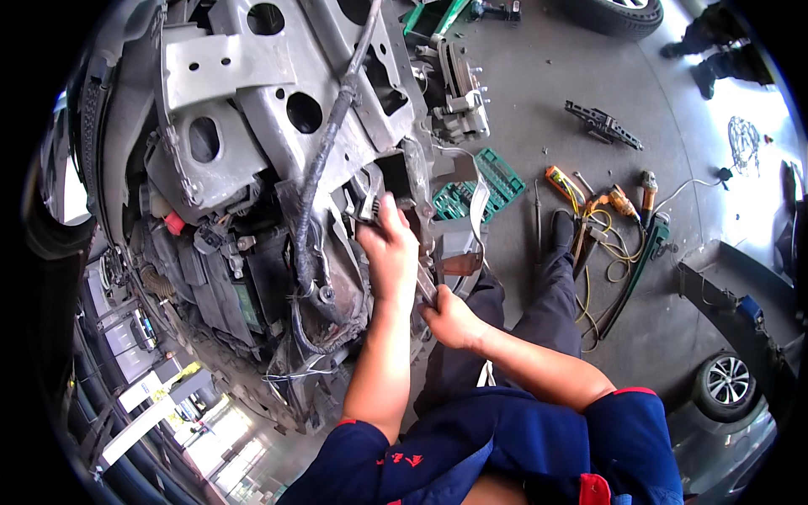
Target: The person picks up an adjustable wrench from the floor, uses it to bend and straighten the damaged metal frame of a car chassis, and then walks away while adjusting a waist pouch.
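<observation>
My left hand (390, 257) is closed against the bare metal front structure of a car (332, 151), fingers curled beside a dark ribbed piece (368, 206). What lies inside its grip is hidden. Lower and to the right, my right hand (454, 320) wraps round the end of a flat metal bar (427, 284) that slants up toward the left hand. The bar's upper end is behind the left hand and cannot be made out. A thick taped wiring harness (313, 181) crosses the structure left of my hands.
On the floor to the right lie a green socket set case (497, 181), an orange power tool (621, 202), yellow cable (619, 252) and a black bracket (602, 124). A brake hub (459, 93) sticks out ahead. A bumper beam (732, 290) and a wheel (725, 383) are at far right; another person's legs (715, 50) show beyond.
</observation>
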{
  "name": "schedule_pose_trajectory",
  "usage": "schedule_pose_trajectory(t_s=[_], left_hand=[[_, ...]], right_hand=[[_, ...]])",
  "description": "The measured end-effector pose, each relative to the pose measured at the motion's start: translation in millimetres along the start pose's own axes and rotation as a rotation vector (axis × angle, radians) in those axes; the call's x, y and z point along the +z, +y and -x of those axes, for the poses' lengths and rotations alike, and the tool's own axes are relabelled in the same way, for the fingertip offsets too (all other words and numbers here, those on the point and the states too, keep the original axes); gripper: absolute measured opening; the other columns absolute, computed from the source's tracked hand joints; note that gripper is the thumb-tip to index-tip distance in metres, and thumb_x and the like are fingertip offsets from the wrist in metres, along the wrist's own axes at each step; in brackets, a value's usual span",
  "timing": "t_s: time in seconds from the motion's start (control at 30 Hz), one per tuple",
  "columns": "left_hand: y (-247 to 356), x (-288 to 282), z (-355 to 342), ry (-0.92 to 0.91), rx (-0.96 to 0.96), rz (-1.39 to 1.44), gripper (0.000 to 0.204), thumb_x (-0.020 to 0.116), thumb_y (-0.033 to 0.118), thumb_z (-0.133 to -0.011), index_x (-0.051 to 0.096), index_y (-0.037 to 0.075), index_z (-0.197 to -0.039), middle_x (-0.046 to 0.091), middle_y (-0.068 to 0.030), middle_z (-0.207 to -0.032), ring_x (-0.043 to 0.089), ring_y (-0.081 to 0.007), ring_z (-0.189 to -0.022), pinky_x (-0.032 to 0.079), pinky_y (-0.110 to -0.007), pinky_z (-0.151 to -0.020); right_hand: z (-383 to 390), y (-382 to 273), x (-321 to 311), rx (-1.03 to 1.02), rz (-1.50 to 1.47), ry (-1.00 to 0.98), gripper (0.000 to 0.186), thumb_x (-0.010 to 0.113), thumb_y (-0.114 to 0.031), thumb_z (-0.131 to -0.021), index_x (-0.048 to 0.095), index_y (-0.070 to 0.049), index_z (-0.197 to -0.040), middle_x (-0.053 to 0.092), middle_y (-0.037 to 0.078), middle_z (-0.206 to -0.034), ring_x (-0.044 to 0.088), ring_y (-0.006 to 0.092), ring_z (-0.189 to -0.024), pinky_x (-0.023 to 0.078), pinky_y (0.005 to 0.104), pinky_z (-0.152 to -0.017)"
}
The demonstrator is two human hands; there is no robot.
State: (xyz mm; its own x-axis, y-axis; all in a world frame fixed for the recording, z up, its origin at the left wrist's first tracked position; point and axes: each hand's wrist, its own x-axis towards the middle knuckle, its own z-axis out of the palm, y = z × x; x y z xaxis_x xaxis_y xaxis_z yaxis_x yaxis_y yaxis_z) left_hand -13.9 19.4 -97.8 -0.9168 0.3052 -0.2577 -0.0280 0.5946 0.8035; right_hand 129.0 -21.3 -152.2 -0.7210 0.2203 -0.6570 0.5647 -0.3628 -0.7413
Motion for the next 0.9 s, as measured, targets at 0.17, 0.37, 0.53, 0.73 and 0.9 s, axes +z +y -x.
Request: schedule_pose_trajectory(t_s=[0.17, 0.37, 0.53, 0.73, 0.9], left_hand=[[23.7, 12.5, 2.5, -0.010, 0.007, 0.141, 0.049, 0.047, 0.041, -0.106, 0.061, -0.005, -0.095, 0.055, -0.0044, -0.062, 0.052, -0.0133, -0.045, 0.044, -0.027, -0.042], [11.8, 14.5, -2.5, 0.105, 0.062, 0.039, 0.041, 0.047, 0.037, -0.107, 0.050, -0.002, -0.093, 0.057, -0.0065, -0.066, 0.054, -0.0148, -0.046, 0.045, -0.028, -0.042], [-7.7, 16.2, -3.5, 0.161, 0.270, 0.017, 0.028, 0.055, 0.020, -0.105, 0.041, 0.000, -0.117, 0.058, -0.0058, -0.080, 0.055, -0.0128, -0.055, 0.048, -0.027, -0.052], [7.1, 27.3, 12.4, 0.244, 0.180, 0.052, 0.044, 0.058, 0.021, -0.103, 0.034, -0.001, -0.133, 0.062, -0.0124, -0.089, 0.061, -0.0203, -0.066, 0.052, -0.035, -0.062], [-5.9, 21.1, 2.1, 0.323, 0.293, -0.050, 0.041, 0.062, 0.015, -0.099, 0.036, -0.001, -0.127, 0.059, -0.0096, -0.090, 0.058, -0.0140, -0.062, 0.051, -0.029, -0.053]], right_hand=[[-8.2, -4.2, -2.7, 0.115, -0.035, 0.030, 0.046, 0.058, -0.023, -0.092, 0.048, 0.018, -0.110, 0.064, 0.040, -0.102, 0.065, 0.0511, -0.102, 0.052, 0.0497, -0.089], [-3.8, -6.2, -9.6, -0.011, 0.131, -0.078, 0.048, 0.058, -0.027, -0.095, 0.043, 0.018, -0.107, 0.064, 0.042, -0.094, 0.065, 0.0544, -0.094, 0.051, 0.0539, -0.087], [-11.4, -14.9, -36.8, -0.074, 0.428, -0.265, 0.050, 0.056, -0.032, -0.097, 0.049, 0.017, -0.103, 0.065, 0.039, -0.094, 0.066, 0.0515, -0.094, 0.053, 0.0537, -0.085], [-19.5, -0.2, -32.5, -0.148, 0.403, -0.229, 0.047, 0.056, -0.030, -0.097, 0.047, 0.014, -0.109, 0.066, 0.038, -0.092, 0.066, 0.0527, -0.092, 0.052, 0.0561, -0.083], [-6.0, -2.0, -26.3, -0.138, 0.260, -0.151, 0.041, 0.058, -0.025, -0.096, 0.044, 0.011, -0.109, 0.065, 0.039, -0.090, 0.065, 0.0545, -0.090, 0.051, 0.0595, -0.080]])
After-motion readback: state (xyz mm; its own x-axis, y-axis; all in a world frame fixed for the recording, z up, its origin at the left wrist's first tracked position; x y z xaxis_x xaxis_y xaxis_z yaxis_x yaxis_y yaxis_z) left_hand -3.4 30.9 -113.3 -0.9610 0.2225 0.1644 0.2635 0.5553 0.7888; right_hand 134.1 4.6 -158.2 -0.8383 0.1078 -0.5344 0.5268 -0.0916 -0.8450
